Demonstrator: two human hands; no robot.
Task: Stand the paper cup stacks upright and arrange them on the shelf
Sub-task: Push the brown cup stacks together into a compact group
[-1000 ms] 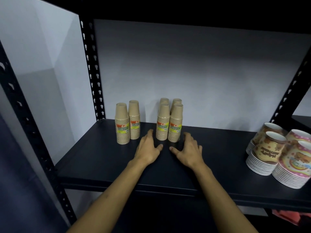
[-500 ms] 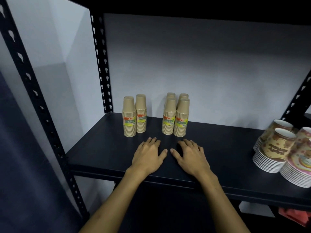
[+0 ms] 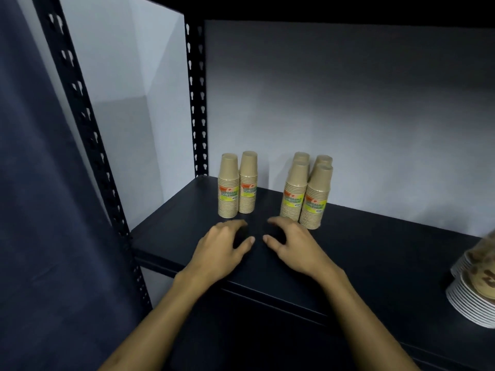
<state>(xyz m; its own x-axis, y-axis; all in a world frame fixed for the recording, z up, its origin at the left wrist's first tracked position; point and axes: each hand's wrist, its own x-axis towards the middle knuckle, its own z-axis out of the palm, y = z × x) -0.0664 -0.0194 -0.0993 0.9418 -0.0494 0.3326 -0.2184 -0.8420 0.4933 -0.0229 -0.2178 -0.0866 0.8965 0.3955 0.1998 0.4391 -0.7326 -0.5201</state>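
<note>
Several brown paper cup stacks with yellow labels stand upright, mouths down, on the black shelf (image 3: 375,250). A pair of stacks (image 3: 237,184) stands at the left and a tight cluster of stacks (image 3: 306,192) just right of it, two of them behind the front two. My left hand (image 3: 222,250) and my right hand (image 3: 294,249) hover over the shelf in front of the stacks, fingers curled and apart, holding nothing. The right fingertips are close to the base of the cluster without touching it.
Stacks of patterned cups with white rims (image 3: 474,285) lie tilted at the shelf's right edge, partly cut off. A black perforated upright (image 3: 197,103) stands behind the left pair, another at the front left (image 3: 88,129). A white wall backs the shelf.
The view has shifted left and closer. Both hands have drawn back from the cluster of stacks, first laid flat on the shelf, now lifted with fingers curled. The stacks have not moved.
</note>
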